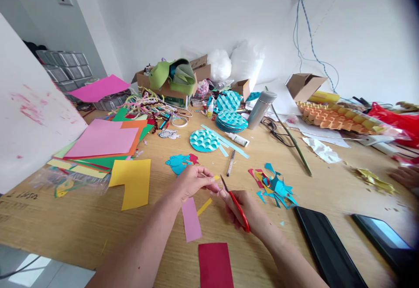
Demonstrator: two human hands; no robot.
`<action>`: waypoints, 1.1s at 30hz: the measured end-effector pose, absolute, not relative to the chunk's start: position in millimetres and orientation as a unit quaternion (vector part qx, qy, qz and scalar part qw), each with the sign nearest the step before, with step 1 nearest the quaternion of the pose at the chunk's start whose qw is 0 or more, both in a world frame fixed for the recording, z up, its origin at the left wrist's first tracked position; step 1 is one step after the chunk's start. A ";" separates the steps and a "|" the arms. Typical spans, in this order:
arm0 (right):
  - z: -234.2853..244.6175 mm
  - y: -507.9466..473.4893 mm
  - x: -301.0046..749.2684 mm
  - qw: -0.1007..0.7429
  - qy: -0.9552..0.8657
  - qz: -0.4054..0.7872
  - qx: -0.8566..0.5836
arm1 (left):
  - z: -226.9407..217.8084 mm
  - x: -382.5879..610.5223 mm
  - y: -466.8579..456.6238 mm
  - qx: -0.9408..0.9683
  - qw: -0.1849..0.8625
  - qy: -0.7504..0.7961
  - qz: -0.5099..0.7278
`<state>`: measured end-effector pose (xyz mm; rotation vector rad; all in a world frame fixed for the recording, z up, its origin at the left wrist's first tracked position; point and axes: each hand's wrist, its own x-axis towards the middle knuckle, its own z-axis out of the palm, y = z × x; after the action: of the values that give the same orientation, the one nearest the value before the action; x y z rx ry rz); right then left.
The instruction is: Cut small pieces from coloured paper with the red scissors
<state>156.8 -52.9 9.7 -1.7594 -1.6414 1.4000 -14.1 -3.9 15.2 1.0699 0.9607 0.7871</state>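
Premises present as a paper-craft workroom: wooden table (327, 183) strewn with coloured paper sheets (103, 138), paper offcuts (273, 186), cardboard boxes (170, 83), and stacked storage drawers (63, 67) against plain white walls.

You have one view only, from the camera on your head: it looks forward and down across the worktop (81, 227) from its near edge, close to your hands, facing the far wall (196, 13).

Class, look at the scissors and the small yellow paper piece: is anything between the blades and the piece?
Nothing visible. The left hand pinches the yellow paper piece and the red-handled scissors in the right hand point their tip right beside it.
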 end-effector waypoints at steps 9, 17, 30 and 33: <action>5.4 -55.2 156.6 0.230 -0.586 0.539 -0.559 | 4.4 -1.4 -7.9 0.391 0.734 0.403 0.383; 5.8 -55.8 153.8 0.236 -0.572 0.543 -0.568 | -4.2 13.5 -16.0 0.329 0.736 0.411 0.426; 5.9 -55.3 154.3 0.232 -0.576 0.524 -0.584 | -0.6 19.0 -19.5 0.290 0.742 0.402 0.452; 5.3 -55.6 154.1 0.234 -0.569 0.527 -0.586 | -0.5 19.0 -19.8 0.292 0.739 0.402 0.455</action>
<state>154.1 -55.6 5.3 -1.6098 -1.5627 1.4477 19.0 -19.8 -0.5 0.6396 0.8820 0.9977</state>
